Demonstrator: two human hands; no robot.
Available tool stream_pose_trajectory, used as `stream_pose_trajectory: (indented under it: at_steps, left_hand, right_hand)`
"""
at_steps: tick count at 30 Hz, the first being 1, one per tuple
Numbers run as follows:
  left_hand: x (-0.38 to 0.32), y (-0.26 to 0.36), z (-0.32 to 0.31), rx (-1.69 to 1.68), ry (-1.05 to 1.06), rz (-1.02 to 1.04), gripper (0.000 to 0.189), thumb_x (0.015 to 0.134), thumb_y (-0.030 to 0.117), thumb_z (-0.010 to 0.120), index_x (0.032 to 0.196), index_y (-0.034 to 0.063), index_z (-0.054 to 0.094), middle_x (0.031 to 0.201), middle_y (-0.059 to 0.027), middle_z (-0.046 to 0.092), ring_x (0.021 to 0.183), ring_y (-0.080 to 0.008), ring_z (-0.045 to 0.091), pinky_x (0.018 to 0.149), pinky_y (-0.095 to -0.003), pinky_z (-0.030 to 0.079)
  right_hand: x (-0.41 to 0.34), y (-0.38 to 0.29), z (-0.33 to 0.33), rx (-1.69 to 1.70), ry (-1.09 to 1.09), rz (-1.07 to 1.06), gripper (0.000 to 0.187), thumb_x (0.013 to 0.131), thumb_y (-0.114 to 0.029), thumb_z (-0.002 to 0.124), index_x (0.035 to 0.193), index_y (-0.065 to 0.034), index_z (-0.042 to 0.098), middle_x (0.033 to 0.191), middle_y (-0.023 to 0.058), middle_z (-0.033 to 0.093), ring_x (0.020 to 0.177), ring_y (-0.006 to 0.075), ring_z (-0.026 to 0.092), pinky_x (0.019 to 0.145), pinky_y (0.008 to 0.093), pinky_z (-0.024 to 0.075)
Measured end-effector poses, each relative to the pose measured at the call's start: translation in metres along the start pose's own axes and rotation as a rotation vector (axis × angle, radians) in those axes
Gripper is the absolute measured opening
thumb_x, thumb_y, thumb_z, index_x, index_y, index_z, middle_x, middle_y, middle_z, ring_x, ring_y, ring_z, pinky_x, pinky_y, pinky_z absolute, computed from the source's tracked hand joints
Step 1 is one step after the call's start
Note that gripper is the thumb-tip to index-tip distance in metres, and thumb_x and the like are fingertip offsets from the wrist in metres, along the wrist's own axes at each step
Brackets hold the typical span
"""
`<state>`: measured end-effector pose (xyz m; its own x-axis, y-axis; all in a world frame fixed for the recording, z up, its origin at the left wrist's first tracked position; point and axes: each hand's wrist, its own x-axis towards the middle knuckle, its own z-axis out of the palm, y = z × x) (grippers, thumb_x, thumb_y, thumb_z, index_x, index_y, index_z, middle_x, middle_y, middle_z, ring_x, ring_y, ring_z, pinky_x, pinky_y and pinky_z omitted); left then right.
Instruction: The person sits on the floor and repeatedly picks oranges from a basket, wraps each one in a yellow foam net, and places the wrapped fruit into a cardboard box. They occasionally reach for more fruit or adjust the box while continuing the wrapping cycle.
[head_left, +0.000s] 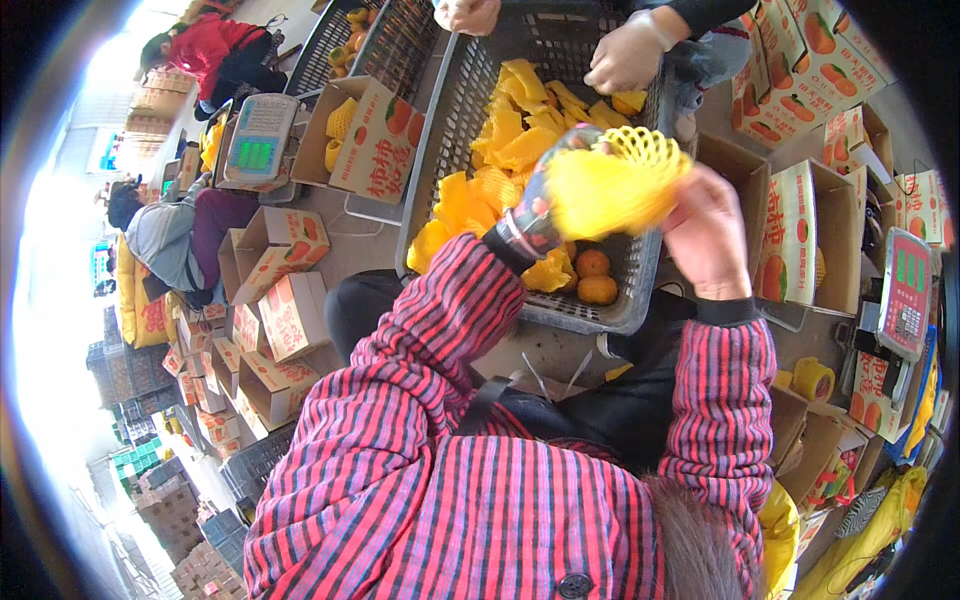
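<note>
A yellow foam fruit net (611, 191), blurred and with an open mesh end, is held between my hands above a black plastic crate. My left hand (546, 196), in a dark patterned glove, grips it from the left, its fingers mostly hidden behind the net. My bare right hand (709, 229) pinches the net's right end. Whether a fruit is inside cannot be told. Beneath, the black crate (637, 304) contains a heap of flat yellow foam nets (517, 142) and several orange persimmons (596, 289) at its near right corner.
Across the crate are another person's gloved hands (626, 56). A printed carton (375, 142) and a digital scale (259, 139) stand left; an open carton (806, 236) and a red scale (904, 292) stand right. Two people sit at far left near stacked cartons (292, 315).
</note>
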<state>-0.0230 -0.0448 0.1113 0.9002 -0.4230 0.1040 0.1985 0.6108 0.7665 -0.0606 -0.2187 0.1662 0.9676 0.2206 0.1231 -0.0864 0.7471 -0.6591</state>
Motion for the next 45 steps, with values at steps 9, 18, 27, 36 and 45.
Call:
stream_pose_trajectory:
  at_steps: [9, 18, 27, 36, 45]
  left_hand:
    - [-0.03, -0.171, -0.111, 1.919, -0.69, -0.659, 0.032, 0.081, 0.014, 0.067, 0.108, 0.0059, 0.05, 0.101, -0.0045, 0.057, 0.091, -0.0148, 0.056, 0.083, -0.0284, 0.047]
    - [-0.004, -0.143, -0.128, 1.739, -0.811, -0.842, 0.052, 0.077, 0.021, 0.073, 0.121, 0.0047, 0.049, 0.111, -0.0056, 0.06, 0.1, -0.0164, 0.056, 0.088, -0.0319, 0.046]
    - [-0.003, 0.005, -0.029, 0.095, -0.027, -0.649, 0.052, 0.091, 0.041, 0.053, 0.129, 0.0063, 0.045, 0.119, -0.0093, 0.057, 0.105, -0.0214, 0.058, 0.089, -0.0383, 0.048]
    - [-0.011, 0.014, 0.011, 1.147, -0.423, 0.274, 0.06, 0.08, 0.02, 0.072, 0.132, 0.0096, 0.044, 0.132, -0.0095, 0.049, 0.12, -0.0186, 0.048, 0.102, -0.0338, 0.039]
    - [-0.004, 0.01, 0.014, 0.212, 0.07, -0.072, 0.015, 0.091, 0.018, 0.059, 0.097, 0.0038, 0.056, 0.089, 0.0004, 0.057, 0.077, -0.009, 0.053, 0.071, -0.0242, 0.044]
  right_hand:
    - [0.011, -0.001, -0.037, -0.705, 0.524, -0.06, 0.024, 0.077, -0.002, 0.072, 0.098, 0.0068, 0.065, 0.093, 0.0102, 0.068, 0.081, 0.0137, 0.066, 0.076, 0.0246, 0.0518]
    - [0.014, -0.007, -0.05, -0.893, 0.451, -0.009, 0.023, 0.079, -0.005, 0.069, 0.098, 0.0067, 0.065, 0.094, 0.011, 0.069, 0.082, 0.0141, 0.066, 0.075, 0.0252, 0.0511]
    - [0.008, 0.014, 0.002, -1.812, -0.163, 0.106, 0.06, 0.065, -0.021, 0.077, 0.115, 0.0, 0.053, 0.108, 0.0211, 0.059, 0.102, 0.0352, 0.056, 0.087, 0.0415, 0.0445]
    - [-0.014, 0.004, -0.011, 0.179, -0.024, 0.272, 0.076, 0.073, -0.013, 0.062, 0.141, -0.0058, 0.029, 0.138, 0.0113, 0.042, 0.125, 0.0246, 0.045, 0.106, 0.038, 0.0334]
    - [-0.012, -0.024, -0.015, -1.335, 0.239, -0.372, 0.039, 0.074, -0.008, 0.066, 0.112, -0.0025, 0.056, 0.109, 0.0131, 0.063, 0.1, 0.0224, 0.062, 0.084, 0.0315, 0.0489]
